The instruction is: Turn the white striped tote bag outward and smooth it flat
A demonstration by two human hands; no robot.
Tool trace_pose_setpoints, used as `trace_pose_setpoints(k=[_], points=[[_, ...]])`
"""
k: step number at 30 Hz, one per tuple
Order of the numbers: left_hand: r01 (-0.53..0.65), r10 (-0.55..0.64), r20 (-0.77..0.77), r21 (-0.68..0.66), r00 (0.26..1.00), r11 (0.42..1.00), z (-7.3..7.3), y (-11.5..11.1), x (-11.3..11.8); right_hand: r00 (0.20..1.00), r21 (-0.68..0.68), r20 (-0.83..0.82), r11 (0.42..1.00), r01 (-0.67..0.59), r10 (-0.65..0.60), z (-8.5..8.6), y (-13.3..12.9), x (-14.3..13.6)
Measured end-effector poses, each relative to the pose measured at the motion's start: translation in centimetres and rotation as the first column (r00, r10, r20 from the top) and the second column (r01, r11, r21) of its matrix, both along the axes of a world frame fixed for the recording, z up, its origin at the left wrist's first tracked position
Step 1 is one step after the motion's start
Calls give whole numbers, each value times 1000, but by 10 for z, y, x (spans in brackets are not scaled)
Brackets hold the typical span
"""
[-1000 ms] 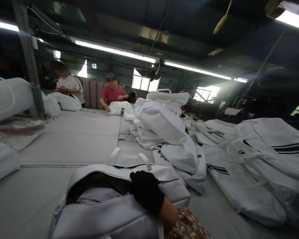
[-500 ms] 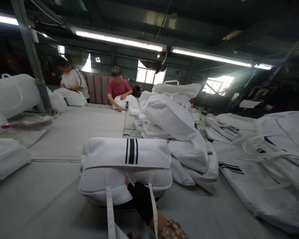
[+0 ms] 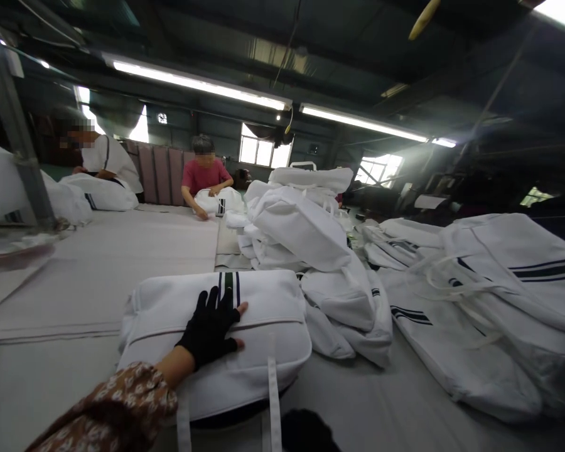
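A white bag (image 3: 263,301) with green and navy stripes lies on the table in front of me, its two straps hanging toward me. My left hand (image 3: 211,326), in a black glove with bare fingertips, rests spread on the bag's top beside the stripes. At the bottom edge, right of the near strap, my right hand (image 3: 308,430) shows only as a dark gloved shape. Its fingers are hidden, and so is anything it may hold.
A heap of white bags (image 3: 301,226) stands just beyond to the right. More striped bags (image 3: 456,339) cover the right side. Across the table (image 3: 169,245), a person in red (image 3: 206,172) and a person in white (image 3: 110,160) handle white bags. A post (image 3: 23,138) rises at left.
My left hand has come into view onto the bag's top. My right hand has moved from the bag's front down to the bottom edge. The view has shifted right.
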State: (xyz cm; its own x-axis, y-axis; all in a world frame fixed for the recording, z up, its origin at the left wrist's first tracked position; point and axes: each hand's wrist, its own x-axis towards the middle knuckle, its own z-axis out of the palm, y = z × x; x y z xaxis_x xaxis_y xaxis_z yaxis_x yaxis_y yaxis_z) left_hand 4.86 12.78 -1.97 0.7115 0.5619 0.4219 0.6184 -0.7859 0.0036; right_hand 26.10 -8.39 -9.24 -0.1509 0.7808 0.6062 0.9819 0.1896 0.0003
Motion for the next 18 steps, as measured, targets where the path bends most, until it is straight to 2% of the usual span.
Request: trace_pose_setpoints(k=[2,3,4,5,7,9,11,13,15,18], points=[[10,-10,-3,-15,1000,1000,-8,5,-2,999,82,-32,996,38,-36,40,0,29],[13,-13,-4,-22,1000,1000,-8,6,-4,997,102,-61,994,47,-41,63,12,35],[13,-13,-4,-27,1000,1000,-6,5,-6,992,110,-103,991,82,-71,86,32,36],[11,-11,-3,-27,1000,1000,-4,5,-8,992,94,-125,995,34,-22,106,57,31],[5,-5,-9,-17,1000,1000,-1,3,-9,995,-41,-20,995,-95,94,129,110,11],[3,-3,-22,0,1000,1000,-2,1,-8,990,-165,45,978,-124,133,125,153,-11],[27,-27,-36,11,999,1000,-9,-1,-7,992,-202,59,974,-101,116,101,175,-23],[50,-50,-38,12,998,999,-20,-1,-6,996,-172,44,982,-72,81,72,182,-27],[34,-34,-29,11,999,999,-30,0,-6,996,-142,31,987,-78,83,53,184,-27],[-1,2,-40,37,999,999,-41,5,-4,989,-132,-7,980,-148,149,50,185,-23]])
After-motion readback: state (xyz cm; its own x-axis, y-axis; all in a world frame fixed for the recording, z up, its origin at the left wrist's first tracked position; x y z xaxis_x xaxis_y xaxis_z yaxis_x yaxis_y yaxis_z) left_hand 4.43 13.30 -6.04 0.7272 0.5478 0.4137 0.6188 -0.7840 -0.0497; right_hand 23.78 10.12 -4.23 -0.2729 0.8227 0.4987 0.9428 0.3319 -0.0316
